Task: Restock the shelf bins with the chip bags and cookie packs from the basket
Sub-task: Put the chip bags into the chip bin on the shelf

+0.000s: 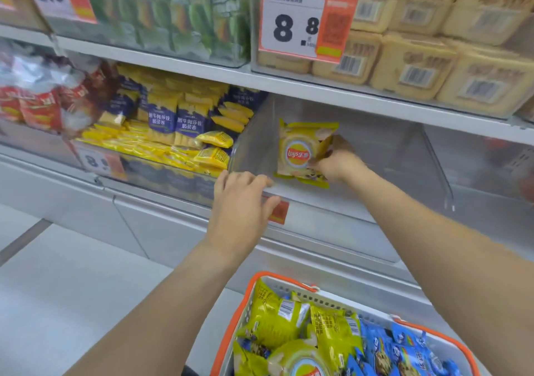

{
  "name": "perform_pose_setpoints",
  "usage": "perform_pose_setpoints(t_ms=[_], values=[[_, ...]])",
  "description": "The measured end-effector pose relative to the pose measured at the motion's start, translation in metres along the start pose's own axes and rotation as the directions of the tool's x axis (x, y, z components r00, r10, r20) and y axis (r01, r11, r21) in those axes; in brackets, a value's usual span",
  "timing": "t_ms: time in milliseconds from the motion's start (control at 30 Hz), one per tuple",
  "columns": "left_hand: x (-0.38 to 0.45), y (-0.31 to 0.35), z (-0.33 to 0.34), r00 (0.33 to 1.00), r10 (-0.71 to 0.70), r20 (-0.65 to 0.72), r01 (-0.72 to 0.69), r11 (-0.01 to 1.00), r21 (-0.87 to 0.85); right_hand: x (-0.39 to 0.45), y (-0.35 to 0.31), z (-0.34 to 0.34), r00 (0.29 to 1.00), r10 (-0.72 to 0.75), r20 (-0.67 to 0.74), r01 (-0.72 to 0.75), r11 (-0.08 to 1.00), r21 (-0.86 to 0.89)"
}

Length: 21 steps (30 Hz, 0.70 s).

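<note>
Bright, even store light; soft focus and wide-angle bend throughout.

Light falls from above, flat and whitish, leaving only faint shadows under the shelf [289, 86] edges and inside the clear bin [390, 150]. The bin's plastic walls carry a milky sheen that veils what lies behind them. The whole frame is slightly smeared: small print on the price tag [306, 23] and the packs at far left dissolves into blur. Shelf lines bow and tilt toward the edges, and the forearms stretch large at the bottom corners.
</note>
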<state>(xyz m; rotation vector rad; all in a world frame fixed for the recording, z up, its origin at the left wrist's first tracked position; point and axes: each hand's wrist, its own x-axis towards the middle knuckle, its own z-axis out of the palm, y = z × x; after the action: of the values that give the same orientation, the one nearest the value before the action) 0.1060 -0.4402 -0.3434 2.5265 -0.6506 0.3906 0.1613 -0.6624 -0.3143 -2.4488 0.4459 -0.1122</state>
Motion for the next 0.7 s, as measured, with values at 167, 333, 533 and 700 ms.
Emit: perform_pose_setpoints(t_ms=[167, 333, 533, 700], values=[[0.002, -0.005, 0.01, 0.998, 0.002, -0.059, -0.003, 1.0, -0.022, 0.05, 0.008, 0.03, 0.978, 0.103, -0.182, -0.078, 0.987, 0.139], [0.007, -0.008, 0.017, 0.993, 0.013, -0.12, -0.015, 1.0, -0.01, 0.079, 0.006, 0.045, 0.965, 0.132, -0.228, -0.069, 0.962, 0.264], [0.01, -0.008, 0.018, 0.989, 0.01, -0.146, -0.009, 1.0, 0.008, 0.091, 0.009, 0.05, 0.967, 0.2, -0.159, -0.1, 0.869, 0.485], [0.01, -0.007, 0.015, 0.991, -0.011, -0.131, 0.012, 1.0, 0.011, 0.089, 0.01, 0.048, 0.964, 0.252, -0.082, -0.173, 0.835, 0.522]])
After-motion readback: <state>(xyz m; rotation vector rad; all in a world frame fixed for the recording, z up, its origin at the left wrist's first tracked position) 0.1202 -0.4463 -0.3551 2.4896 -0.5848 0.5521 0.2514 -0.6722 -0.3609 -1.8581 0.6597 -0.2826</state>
